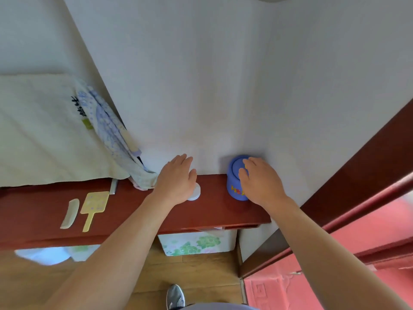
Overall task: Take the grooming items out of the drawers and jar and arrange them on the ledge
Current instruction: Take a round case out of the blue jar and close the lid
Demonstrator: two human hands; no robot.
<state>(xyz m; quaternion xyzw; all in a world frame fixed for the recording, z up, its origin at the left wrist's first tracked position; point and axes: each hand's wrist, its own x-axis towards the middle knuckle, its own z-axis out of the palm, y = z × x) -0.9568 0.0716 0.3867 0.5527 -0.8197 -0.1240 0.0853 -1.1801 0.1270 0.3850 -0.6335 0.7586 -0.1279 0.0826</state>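
A blue jar with a round lid stands on the red-brown wooden ledge against the white wall. My right hand lies over the jar's top and right side, fingers curled on the lid. My left hand hovers flat over the ledge, fingers straight, partly covering a small white round thing. Further left on the ledge lie a pale comb and a yellow hand mirror, side by side.
A cream towel and a blue-patterned cloth hang over the ledge's left end. Below the ledge stands a white floral box on the wooden floor. A dark red door frame runs along the right.
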